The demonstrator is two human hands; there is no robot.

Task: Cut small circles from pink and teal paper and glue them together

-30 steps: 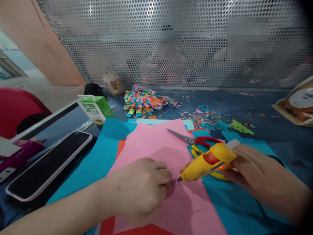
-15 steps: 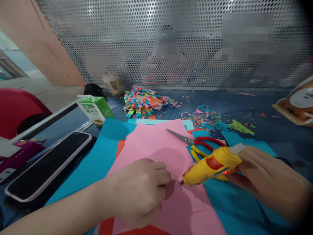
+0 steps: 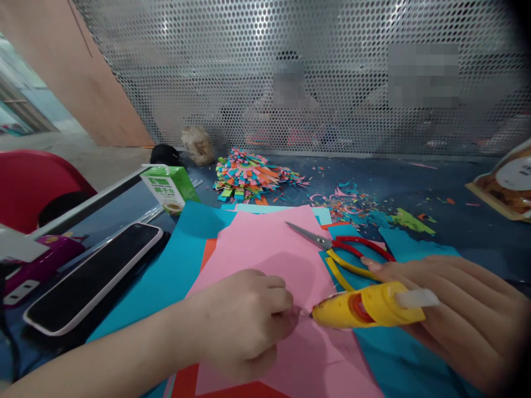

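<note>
My left hand [image 3: 253,320] rests over the pink paper [image 3: 265,243], its fingers pinched on something small that is mostly hidden at the fingertips. From the right, my right hand [image 3: 460,304] holds a yellow glue gun [image 3: 365,307] with a clear glue stick at its back end. The gun's nozzle points left and meets or nearly meets the small item by my left fingertips. Scissors [image 3: 321,242] with red and yellow handles lie open on the paper, just beyond the gun. Blue sheets [image 3: 182,237] and orange sheets lie under the pink one.
A phone [image 3: 95,276] and a purple device [image 3: 53,260] lie on the left, near a green-and-white carton [image 3: 170,188]. Behind the papers sit a colourful fringed paper pile [image 3: 244,174] and scattered scraps [image 3: 352,204]. A snack bag [image 3: 508,182] stands at right, before a perforated metal panel [image 3: 332,127].
The glue gun has turned to lie more level, and my right hand has opened out somewhat behind it. The whole view has shifted slightly. My left hand keeps its pinch.
</note>
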